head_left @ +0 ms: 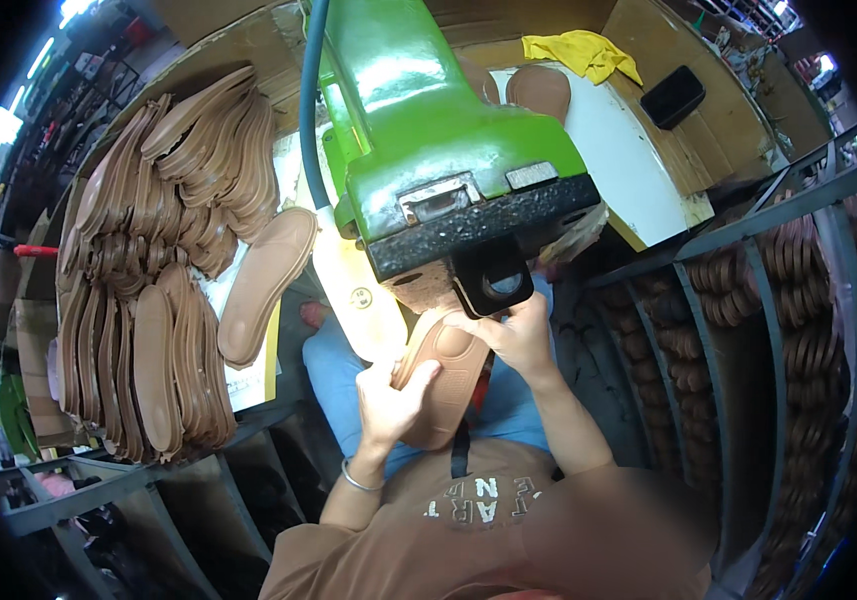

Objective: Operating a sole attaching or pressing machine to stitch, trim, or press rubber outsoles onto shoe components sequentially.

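- Nearest the head camera is the person's brown shirt, with pale lettering across its front; blue jeans show beyond it.
- A green machine juts in from the top, its lower edge black and scuffed; a blue hose runs down its left side.
- The white table shows on both sides of the machine, edged in yellow, with cardboard walling its far side.
- Brown soles are heaped in a pile on the left; a loose sole lies between pile and machine.
- At the far right are a yellow cloth and a black slab.
- Metal racks filled with brown pieces stand on the right; ceiling lights glow at the upper left.
- The held sole is tilted above the lap, its far end by the machine's black front; contact there I cannot tell.
- The left hand, bracelet at its wrist, grips the sole's left edge, thumb on top.
- The right hand reaches inward, pinching the far end, thumb pointing left.
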`<act>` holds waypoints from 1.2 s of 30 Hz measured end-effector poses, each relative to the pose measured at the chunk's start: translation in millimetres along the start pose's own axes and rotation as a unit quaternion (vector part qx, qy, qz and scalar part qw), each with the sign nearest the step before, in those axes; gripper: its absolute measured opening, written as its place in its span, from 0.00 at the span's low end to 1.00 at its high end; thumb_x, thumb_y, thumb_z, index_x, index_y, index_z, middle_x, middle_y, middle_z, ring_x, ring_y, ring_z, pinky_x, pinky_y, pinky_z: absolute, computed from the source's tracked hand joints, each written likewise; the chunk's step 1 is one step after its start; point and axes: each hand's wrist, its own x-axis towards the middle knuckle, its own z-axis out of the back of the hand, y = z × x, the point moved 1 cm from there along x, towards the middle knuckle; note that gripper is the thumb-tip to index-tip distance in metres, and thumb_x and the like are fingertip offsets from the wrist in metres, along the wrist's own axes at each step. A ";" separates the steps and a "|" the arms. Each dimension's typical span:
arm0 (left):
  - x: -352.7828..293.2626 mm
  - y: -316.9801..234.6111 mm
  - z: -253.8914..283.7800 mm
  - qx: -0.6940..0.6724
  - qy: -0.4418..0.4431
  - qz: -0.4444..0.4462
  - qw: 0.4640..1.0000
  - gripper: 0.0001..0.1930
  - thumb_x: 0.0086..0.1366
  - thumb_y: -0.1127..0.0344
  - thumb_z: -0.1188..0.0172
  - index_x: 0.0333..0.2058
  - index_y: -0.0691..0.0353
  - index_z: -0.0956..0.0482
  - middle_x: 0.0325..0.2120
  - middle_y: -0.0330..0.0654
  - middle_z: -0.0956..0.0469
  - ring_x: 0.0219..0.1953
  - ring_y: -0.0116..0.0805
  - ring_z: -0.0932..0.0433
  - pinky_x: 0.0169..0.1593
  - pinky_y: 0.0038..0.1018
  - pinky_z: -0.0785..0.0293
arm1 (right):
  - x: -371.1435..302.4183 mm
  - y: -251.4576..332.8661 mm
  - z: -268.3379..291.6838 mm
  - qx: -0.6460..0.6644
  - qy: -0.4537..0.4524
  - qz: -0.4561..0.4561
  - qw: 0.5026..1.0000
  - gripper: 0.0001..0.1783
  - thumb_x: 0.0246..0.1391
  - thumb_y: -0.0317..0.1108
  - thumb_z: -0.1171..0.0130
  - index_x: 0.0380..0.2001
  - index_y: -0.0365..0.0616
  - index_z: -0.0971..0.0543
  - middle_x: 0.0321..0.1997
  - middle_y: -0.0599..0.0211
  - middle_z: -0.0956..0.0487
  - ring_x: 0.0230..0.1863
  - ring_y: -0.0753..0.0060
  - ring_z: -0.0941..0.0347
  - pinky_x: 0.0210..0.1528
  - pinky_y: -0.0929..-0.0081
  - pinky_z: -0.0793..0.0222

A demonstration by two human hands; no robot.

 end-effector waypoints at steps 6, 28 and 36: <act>-27.7 11.9 -17.3 -0.119 -0.112 -0.029 0.986 0.09 0.59 0.76 0.41 0.39 0.69 0.27 0.28 0.36 0.23 0.27 0.15 0.30 0.30 0.12 0.35 | 1.3 -5.2 -24.0 -0.040 0.023 0.054 0.998 0.18 0.36 0.38 0.28 0.16 0.39 0.26 0.13 0.64 0.28 0.15 0.75 0.32 0.20 0.77 0.37; 30.9 35.4 148.7 0.441 -0.227 -0.054 0.867 0.43 0.32 0.60 0.25 0.52 0.63 0.33 0.45 0.50 0.33 0.51 0.51 0.36 0.56 0.44 0.41 | 153.9 -60.8 36.5 0.426 -0.139 -0.099 0.888 0.23 0.54 0.31 0.45 0.48 0.30 0.38 0.45 0.47 0.28 0.39 0.56 0.24 0.38 0.65 0.23; 10.7 -0.1 86.7 0.260 0.162 -0.252 0.918 0.43 0.25 0.59 0.21 0.46 0.66 0.27 0.45 0.49 0.28 0.49 0.45 0.29 0.54 0.36 0.33 | -23.8 -82.6 54.7 0.154 0.311 -0.207 0.915 0.31 0.42 0.34 0.31 0.50 0.36 0.30 0.48 0.60 0.25 0.47 0.73 0.29 0.49 0.73 0.33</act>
